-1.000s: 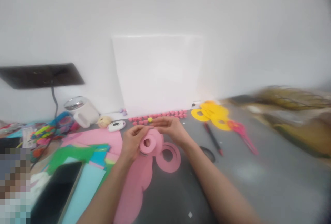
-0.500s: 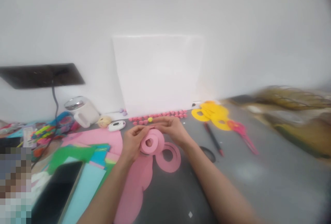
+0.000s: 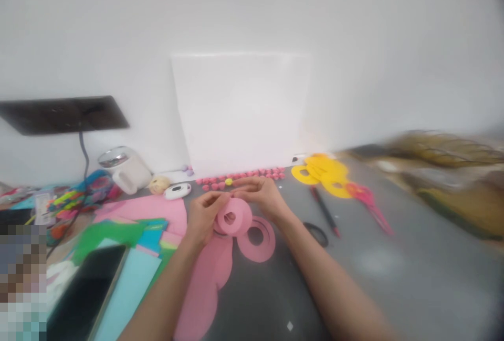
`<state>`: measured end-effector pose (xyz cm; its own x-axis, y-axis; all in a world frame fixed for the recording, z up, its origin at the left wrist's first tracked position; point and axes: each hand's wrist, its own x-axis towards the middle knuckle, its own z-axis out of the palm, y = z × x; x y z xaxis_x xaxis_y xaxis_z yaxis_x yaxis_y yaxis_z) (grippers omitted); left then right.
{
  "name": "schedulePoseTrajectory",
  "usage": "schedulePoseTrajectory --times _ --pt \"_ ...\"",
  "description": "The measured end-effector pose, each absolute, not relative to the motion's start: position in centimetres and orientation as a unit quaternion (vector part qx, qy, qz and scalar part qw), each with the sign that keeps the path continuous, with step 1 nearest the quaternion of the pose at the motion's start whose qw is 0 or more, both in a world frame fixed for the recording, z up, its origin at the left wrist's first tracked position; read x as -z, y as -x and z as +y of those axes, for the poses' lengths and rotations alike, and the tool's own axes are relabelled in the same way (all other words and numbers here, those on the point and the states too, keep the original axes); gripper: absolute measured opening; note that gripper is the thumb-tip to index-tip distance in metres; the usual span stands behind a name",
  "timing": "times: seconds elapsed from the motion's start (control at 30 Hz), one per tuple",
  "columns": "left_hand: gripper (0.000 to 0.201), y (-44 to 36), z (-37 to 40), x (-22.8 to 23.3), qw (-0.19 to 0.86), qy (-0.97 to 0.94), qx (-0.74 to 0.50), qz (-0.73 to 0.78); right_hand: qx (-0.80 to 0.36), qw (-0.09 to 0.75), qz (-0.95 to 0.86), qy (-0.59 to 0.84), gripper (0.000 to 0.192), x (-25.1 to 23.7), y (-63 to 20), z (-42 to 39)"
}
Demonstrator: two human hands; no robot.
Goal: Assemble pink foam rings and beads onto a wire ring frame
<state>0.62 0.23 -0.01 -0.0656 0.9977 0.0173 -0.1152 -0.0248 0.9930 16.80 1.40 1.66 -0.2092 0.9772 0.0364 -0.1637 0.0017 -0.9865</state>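
A pink paper spiral (image 3: 246, 216), a curled strip with a round hole, hangs below my fingertips. My left hand (image 3: 200, 220) is closed in a pinch at its upper left edge. The fingers of my right hand (image 3: 263, 197) pinch at its top, fingertips meeting those of the left; the exact part they grip is too small to make out. Just beneath, a pink paper ring (image 3: 268, 249) rests on the dark table. Pink paper with scalloped cut edges (image 3: 200, 299) lies under my left forearm. Behind my hands, small pink rolled pieces (image 3: 271, 174) form rows, with a small yellow piece (image 3: 229, 182) among them.
Yellow paper rings (image 3: 325, 170), pink scissors (image 3: 370, 202), a dark pencil (image 3: 325, 210) and a black band (image 3: 317, 235) lie rightward. Leftward are coloured sheets (image 3: 114, 233), a phone (image 3: 88, 293) and a white mug-like container (image 3: 128, 170). A white board (image 3: 244, 110) leans against the wall.
The pink spiral has turned and shifted slightly right in my fingers, its hole now facing a little differently. Both hands stay nearly in place.
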Motion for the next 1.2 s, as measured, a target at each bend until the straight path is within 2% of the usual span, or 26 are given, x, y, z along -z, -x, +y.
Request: schedulePoseTrajectory --times 0.27,0.47,0.67,0.8,1.0,1.2 --pt "0.025 -0.6 0.1 -0.2 0.474 -0.482 -0.541 0.501 -0.584 0.493 -0.502 0.405 0.042 -1.6 -16.5 1.4" --pt "0.026 -0.8 -0.2 -0.7 0.515 -0.483 -0.509 0.493 -0.588 0.485 -0.511 0.397 0.036 -1.2 -16.4 1.6" --pt "0.028 -1.0 -0.6 -1.5 0.514 -0.497 -0.49 0.499 -0.575 0.472 -0.549 0.381 0.039 -1.3 -16.5 1.5" --pt "0.026 -0.9 -0.6 -1.6 0.501 -0.533 -0.47 0.493 -0.58 0.441 -0.58 0.364 0.04 -1.4 -16.6 1.4" --pt "0.03 -0.5 -0.7 -1.4 0.56 -0.563 -0.406 0.453 -0.583 0.403 -0.611 0.352 0.039 -1.5 -16.8 1.3" --pt "0.025 -0.1 -0.7 -1.2 0.579 -0.573 -0.379 0.439 -0.605 0.378 -0.622 0.325 0.04 -1.4 -16.7 1.2"
